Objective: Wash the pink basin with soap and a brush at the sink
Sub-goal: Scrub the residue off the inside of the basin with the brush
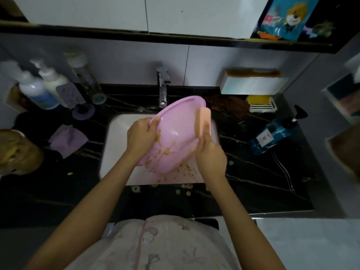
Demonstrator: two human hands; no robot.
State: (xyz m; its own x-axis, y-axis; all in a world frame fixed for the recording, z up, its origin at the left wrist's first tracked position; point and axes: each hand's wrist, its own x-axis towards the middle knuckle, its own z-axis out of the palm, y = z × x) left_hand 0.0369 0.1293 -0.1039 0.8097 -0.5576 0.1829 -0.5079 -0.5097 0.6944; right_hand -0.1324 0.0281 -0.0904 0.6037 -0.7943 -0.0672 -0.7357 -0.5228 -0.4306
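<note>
The pink basin (175,121) is tilted over the white sink (116,137), its underside facing me and smeared with brown grime along the lower part. My left hand (141,136) grips its left rim. My right hand (209,151) holds a pale pink brush (203,121) with tan bristles pressed against the basin's right side. Brown specks lie in the sink below the basin. The chrome tap (163,88) stands behind the basin.
A blue pump bottle (272,135) lies on the black counter at right. A yellow soap on a white dish (261,104) and a brown cloth (231,106) sit behind. Pump bottles (41,88) and a purple cloth (67,141) are at left.
</note>
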